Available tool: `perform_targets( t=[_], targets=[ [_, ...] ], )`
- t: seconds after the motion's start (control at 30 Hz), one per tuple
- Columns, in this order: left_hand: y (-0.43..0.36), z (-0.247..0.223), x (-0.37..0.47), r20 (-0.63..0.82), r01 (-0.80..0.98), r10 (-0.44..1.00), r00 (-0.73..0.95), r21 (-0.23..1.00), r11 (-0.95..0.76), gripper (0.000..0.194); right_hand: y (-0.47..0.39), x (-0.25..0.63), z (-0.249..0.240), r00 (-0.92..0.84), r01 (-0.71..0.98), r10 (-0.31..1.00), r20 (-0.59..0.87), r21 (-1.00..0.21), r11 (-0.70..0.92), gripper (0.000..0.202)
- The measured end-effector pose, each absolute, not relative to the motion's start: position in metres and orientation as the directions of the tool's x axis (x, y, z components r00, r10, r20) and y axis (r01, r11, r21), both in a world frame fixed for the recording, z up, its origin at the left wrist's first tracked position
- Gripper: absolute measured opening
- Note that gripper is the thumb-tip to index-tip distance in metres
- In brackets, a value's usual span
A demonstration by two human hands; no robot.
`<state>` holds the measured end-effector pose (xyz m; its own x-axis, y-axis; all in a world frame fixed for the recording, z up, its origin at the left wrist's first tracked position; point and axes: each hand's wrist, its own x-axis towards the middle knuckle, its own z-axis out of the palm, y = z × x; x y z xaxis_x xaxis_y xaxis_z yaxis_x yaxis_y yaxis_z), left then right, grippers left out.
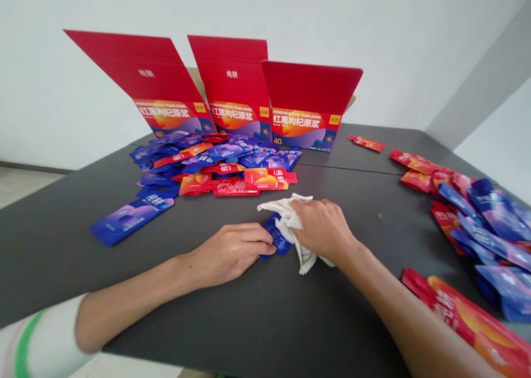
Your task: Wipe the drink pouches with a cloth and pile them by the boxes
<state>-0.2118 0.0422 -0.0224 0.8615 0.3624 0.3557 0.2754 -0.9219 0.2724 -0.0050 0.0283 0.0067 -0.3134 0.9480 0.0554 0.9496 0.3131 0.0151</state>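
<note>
A blue pouch [282, 244] lies flat on the dark table between my hands. My left hand [234, 251] has its fingers closed on the pouch's left edge. Bunched in my right hand [323, 226] is a white cloth [305, 259], which rests over the pouch's right side and hides part of it. The right fingertips are covered by the cloth. Just behind my hands sits a pile of blue and red pouches [224, 157]. One single blue pouch [130, 219] lies apart at the left of that pile.
Three red boxes with raised lids, left [170, 115], middle [240, 115] and right [305, 128], stand at the table's back. Another heap of pouches [489, 223] covers the right side. A red pouch [468, 317] lies near my right forearm, and a small one [367, 143] farther back.
</note>
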Motion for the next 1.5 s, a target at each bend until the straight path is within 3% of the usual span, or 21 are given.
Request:
perform_targets(
  t=[0.07,0.2,0.37,0.5,0.67,0.8,0.97,1.07,1.13,1.23,1.3,1.4,1.5],
  targets=[
    [0.041,-0.023,-0.212,0.349,0.24,0.341,0.873,0.302,-0.923,0.029,0.029,-0.003,0.007,-0.299,0.954,0.952,0.072,0.039,0.297,0.025],
    [0.039,-0.023,-0.212,0.335,0.201,0.312,0.889,0.327,-0.923,0.029,0.027,-0.002,0.007,-0.426,0.904,0.904,0.04,-0.019,0.427,0.022],
    [0.038,-0.021,-0.211,0.321,0.205,0.326,0.889,0.357,-0.911,0.028,0.029,-0.003,0.008,-0.307,0.952,0.949,0.074,0.041,0.305,0.025],
    [0.036,-0.02,-0.21,0.325,0.189,0.31,0.893,0.355,-0.916,0.028,0.03,-0.007,0.007,-0.438,0.898,0.898,0.029,-0.024,0.439,0.023],
    [0.036,-0.021,-0.21,0.315,0.19,0.304,0.899,0.345,-0.919,0.028,0.032,-0.008,0.007,-0.305,0.952,0.949,0.077,0.037,0.303,0.026],
    [0.037,-0.022,-0.21,0.312,0.194,0.296,0.902,0.32,-0.927,0.028,0.03,-0.012,0.008,-0.436,0.899,0.899,0.038,-0.023,0.437,0.023],
    [0.033,-0.016,-0.215,0.429,0.282,0.337,0.838,0.188,-0.941,0.026,0.046,0.014,0.002,-0.117,0.993,0.991,0.063,-0.019,0.118,0.03],
    [0.028,-0.01,-0.22,0.581,0.429,0.447,0.68,0.179,-0.886,0.02,0.055,0.042,0.003,0.048,0.983,0.997,0.067,-0.177,-0.036,0.032],
    [0.026,-0.006,-0.223,0.623,0.56,0.589,0.514,0.277,-0.781,0.016,0.056,0.055,0.007,0.095,0.944,0.991,0.095,-0.323,-0.059,0.032],
    [0.028,-0.003,-0.222,0.504,0.666,0.815,0.287,0.507,-0.548,0.014,0.048,0.058,0.017,0.127,0.877,0.979,0.162,-0.479,-0.034,0.032],
    [0.03,-0.002,-0.219,0.345,0.68,0.905,0.249,0.603,-0.417,0.017,0.037,0.047,0.022,0.114,0.843,0.973,0.201,-0.538,0.012,0.03],
    [0.032,-0.006,-0.213,0.164,0.736,0.938,0.307,0.583,-0.343,0.015,0.016,0.012,0.02,0.022,0.845,0.973,0.231,-0.525,0.106,0.027],
    [0.032,-0.014,-0.206,0.088,0.777,0.903,0.422,0.479,-0.409,0.008,0.001,-0.022,0.011,-0.126,0.909,0.964,0.232,-0.362,0.206,0.022]
  ],
)
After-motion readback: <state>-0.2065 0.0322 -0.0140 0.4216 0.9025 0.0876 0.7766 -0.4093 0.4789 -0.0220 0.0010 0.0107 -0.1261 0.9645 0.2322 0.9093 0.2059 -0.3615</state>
